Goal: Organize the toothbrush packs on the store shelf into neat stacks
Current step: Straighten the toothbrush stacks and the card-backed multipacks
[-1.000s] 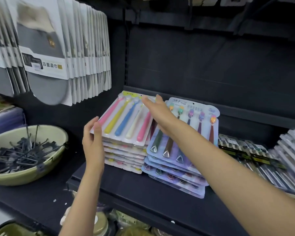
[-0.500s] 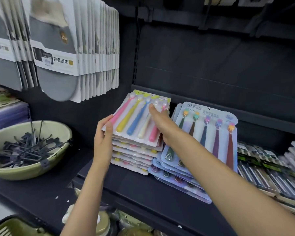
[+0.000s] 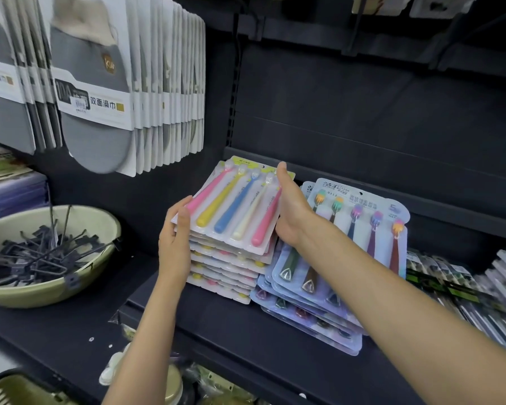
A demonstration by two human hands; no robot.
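Head view shows your left hand [image 3: 174,244] and right hand [image 3: 289,211], fingers mostly flat, pressing both sides of the pastel stack [image 3: 231,238] on the shelf [image 3: 246,331], likely to square it beside the messy blue stack [image 3: 327,287].

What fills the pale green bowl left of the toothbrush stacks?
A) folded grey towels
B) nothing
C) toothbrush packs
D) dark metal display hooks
D: the pale green round bowl holds a tangle of dark metal display hooks, no packs or towels.
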